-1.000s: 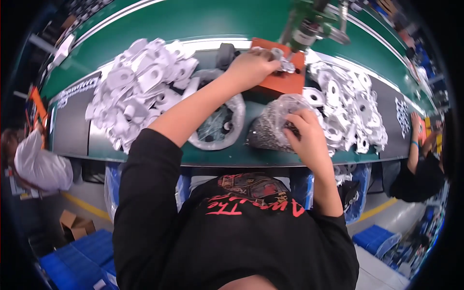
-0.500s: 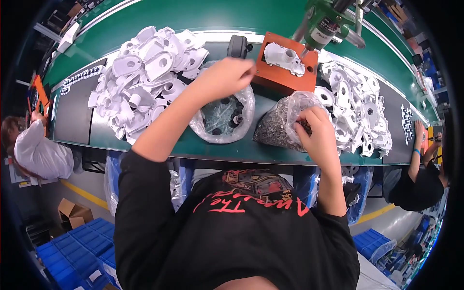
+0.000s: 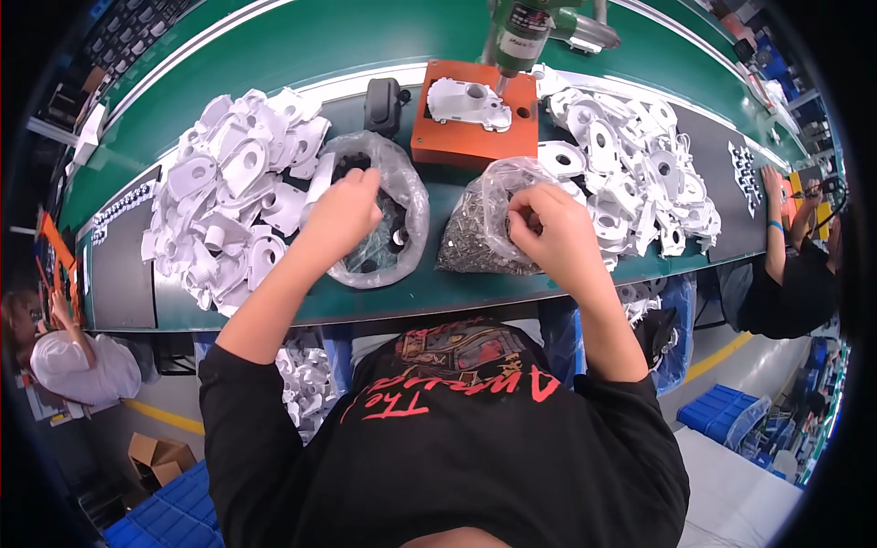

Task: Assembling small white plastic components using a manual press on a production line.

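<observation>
My left hand (image 3: 345,215) is over the left part of an open clear plastic bag (image 3: 413,187) holding small black parts (image 3: 399,237). Its fingers are drawn together, and anything between them is hidden. At the mouth of a second clear bag, full of small metal screws (image 3: 470,233), my right hand (image 3: 553,226) has thumb and fingertips pinched; what they grip is too small to make out. Beyond the bags, a white moulded housing (image 3: 461,102) lies on an orange fixture block (image 3: 457,143). The tip of a green power driver (image 3: 519,36) points down at the housing's right end.
White housings are heaped at left (image 3: 228,173) and right (image 3: 630,169). A black device (image 3: 383,105) stands left of the block. Dark mats (image 3: 123,265) lie on the green bench toward both ends. Co-workers sit at far left (image 3: 82,365) and far right (image 3: 786,292).
My left hand has come back from near the orange block to the bag of black parts. My right hand stays at the screw bag. The whole view has shifted, moving the bench items leftward.
</observation>
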{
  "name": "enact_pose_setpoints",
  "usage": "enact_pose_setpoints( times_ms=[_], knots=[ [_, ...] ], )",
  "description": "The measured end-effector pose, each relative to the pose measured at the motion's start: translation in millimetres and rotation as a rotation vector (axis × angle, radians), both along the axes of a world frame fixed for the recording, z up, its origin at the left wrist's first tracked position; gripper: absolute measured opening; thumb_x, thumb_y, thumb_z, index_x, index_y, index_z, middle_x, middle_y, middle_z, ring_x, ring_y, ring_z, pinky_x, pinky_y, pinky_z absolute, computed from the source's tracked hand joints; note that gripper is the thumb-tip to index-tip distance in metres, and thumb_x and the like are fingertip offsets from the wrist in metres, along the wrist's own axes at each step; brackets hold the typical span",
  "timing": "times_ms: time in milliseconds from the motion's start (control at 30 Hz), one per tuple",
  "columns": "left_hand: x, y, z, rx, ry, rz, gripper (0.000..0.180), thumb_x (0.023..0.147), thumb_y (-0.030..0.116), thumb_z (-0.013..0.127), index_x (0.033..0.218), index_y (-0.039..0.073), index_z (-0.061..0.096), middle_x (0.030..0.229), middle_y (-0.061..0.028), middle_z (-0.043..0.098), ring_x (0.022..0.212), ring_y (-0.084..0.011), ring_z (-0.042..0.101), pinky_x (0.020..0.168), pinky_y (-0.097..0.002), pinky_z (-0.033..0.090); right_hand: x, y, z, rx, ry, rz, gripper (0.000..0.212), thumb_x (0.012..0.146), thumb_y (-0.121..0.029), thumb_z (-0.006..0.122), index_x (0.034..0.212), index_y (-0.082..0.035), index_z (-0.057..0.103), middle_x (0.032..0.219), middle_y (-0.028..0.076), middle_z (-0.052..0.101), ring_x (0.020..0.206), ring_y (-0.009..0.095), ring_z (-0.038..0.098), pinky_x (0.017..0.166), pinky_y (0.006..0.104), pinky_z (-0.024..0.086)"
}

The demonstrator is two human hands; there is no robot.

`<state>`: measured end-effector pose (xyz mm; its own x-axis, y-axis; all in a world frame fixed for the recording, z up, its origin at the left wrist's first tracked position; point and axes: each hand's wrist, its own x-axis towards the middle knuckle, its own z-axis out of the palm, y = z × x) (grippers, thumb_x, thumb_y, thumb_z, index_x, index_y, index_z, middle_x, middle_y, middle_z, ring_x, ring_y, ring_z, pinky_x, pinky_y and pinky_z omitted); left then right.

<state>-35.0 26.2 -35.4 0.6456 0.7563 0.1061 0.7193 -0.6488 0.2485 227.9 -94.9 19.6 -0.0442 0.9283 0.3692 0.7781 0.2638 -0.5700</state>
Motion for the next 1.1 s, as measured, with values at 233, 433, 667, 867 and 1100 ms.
enact_pose_setpoints(
  times_ms=[233, 433, 667, 867, 1100],
  knots=[
    [48, 56, 68, -0.422, -0.508, 0.019, 0.02, 0.079, 0.016, 0.061, 0.09, -0.002, 0.06, 0.082, -0.0118, 0.064, 0.073, -0.021, 0.061, 0.069, -0.0328, 0.047, 6, 0, 0, -0.046, 0.064, -0.022, 0.013, 0.072, 0.0, 0.064, 0.084, 0.0, 0.06, 0.073, 0.007, 0.059, 0.061, 0.016, 0.058, 0.058, 0.0257, 0.048],
    [126, 133, 75, -0.386, -0.504, -0.235, 0.023, 0.08, 0.023, 0.067, 0.091, 0.002, 0.067, 0.076, -0.0051, 0.065, 0.069, -0.014, 0.06, 0.063, -0.0277, 0.046, 5, 0, -2, -0.057, 0.15, -0.041, 0.013, 0.072, 0.001, 0.063, 0.085, 0.0, 0.059, 0.075, 0.007, 0.058, 0.062, 0.015, 0.058, 0.059, 0.0261, 0.048],
    [172, 169, 55, -0.534, -0.249, -0.284, 0.017, 0.076, 0.021, 0.071, 0.081, 0.005, 0.068, 0.06, -0.0007, 0.056, 0.052, -0.0102, 0.05, 0.047, -0.0266, 0.037, 13, -9, 6, -0.11, 0.305, 0.018, 0.014, 0.078, 0.003, 0.061, 0.091, 0.001, 0.062, 0.079, 0.005, 0.059, 0.065, 0.009, 0.055, 0.06, 0.0213, 0.044],
    [183, 151, 78, -0.647, -0.1, -0.332, 0.019, 0.071, 0.009, 0.072, 0.089, 0.006, 0.067, 0.084, -0.0019, 0.067, 0.077, -0.0105, 0.06, 0.069, -0.0264, 0.048, 38, -11, 19, -0.089, 0.855, -0.087, 0.01, 0.083, 0.004, 0.058, 0.092, 0.004, 0.061, 0.083, 0.004, 0.06, 0.071, 0.008, 0.054, 0.065, 0.0204, 0.043],
    [193, 162, 57, -0.592, -0.075, -0.394, 0.013, 0.07, 0.007, 0.072, 0.083, 0.006, 0.068, 0.083, -0.0043, 0.068, 0.08, -0.0134, 0.062, 0.073, -0.0292, 0.048, 73, 46, -6, -0.081, 1.043, -0.191, 0.012, 0.082, 0.0, 0.059, 0.094, 0.004, 0.062, 0.081, 0.005, 0.06, 0.066, 0.008, 0.051, 0.063, 0.0196, 0.041]
  ],
)
